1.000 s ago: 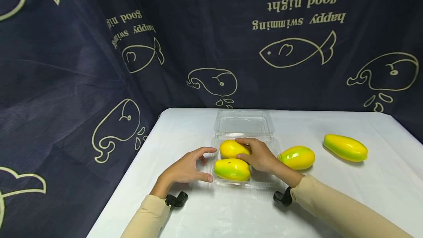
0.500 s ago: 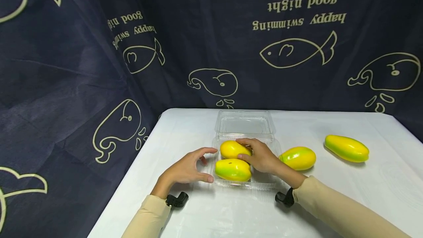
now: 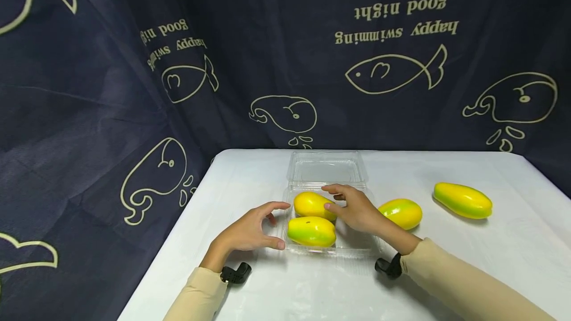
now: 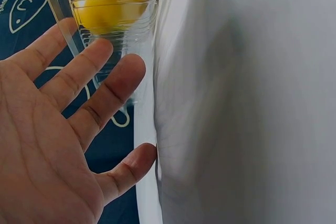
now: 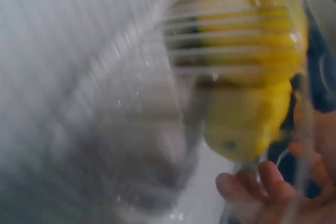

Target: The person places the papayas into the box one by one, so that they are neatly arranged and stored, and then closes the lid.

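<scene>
Two yellow-green papayas lie side by side in the left part of a clear plastic clamshell box: a rear papaya and a front papaya. My right hand hovers over the box at the rear papaya's right end, its fingers spread and loosely bent, holding nothing. Along the box's left side, my left hand has thumb and fingers spread apart. In the left wrist view its fingertips are close to the ribbed box wall; whether they touch it I cannot tell. The right wrist view is blurred.
The box's lid lies folded back behind it. Right of the box sits another papaya, partly behind my right forearm. One more papaya lies farther right on the white table. A dark printed cloth hangs behind.
My right hand's fingers have come off the rear papaya and moved slightly right, leaving it in the box. The left hand has stayed by the box. The head view has shifted a little.
</scene>
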The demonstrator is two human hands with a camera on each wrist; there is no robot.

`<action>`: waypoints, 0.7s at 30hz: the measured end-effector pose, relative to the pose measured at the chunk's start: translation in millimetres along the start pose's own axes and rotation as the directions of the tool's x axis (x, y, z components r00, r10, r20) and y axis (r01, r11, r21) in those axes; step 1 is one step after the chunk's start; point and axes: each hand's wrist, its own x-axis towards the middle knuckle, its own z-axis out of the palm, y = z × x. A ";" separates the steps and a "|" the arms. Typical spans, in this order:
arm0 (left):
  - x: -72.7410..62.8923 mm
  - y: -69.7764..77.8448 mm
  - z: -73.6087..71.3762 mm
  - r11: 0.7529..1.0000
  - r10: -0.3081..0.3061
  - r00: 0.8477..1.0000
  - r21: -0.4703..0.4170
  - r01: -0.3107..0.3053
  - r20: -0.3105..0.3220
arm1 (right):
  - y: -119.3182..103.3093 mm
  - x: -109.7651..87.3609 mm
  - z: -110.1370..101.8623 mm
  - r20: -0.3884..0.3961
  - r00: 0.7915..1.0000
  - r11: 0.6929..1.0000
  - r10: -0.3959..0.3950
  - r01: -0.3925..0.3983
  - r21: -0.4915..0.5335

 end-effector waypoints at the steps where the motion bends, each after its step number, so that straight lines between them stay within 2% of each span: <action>1: -0.1 0.2 0.0 1.000 -0.001 1.000 0.000 0.001 -0.001 | 0.4 -1.2 -2.5 -0.005 1.000 1.000 -0.004 0.004 0.005; 6: 0.0 0.6 -0.3 1.000 -0.004 1.000 -0.001 0.004 0.000 | 1.7 -7.0 -11.9 -0.031 0.999 0.999 -0.021 0.022 0.045; 12: 1.2 0.3 -0.5 1.000 0.000 1.000 0.004 0.000 0.001 | 1.4 -14.1 -18.2 -0.074 0.996 0.999 -0.041 0.043 0.025; 21: 0.5 -0.3 0.7 1.000 0.001 1.000 0.013 -0.001 0.000 | 4.6 -23.3 -31.9 -0.135 0.991 0.999 -0.009 0.016 0.051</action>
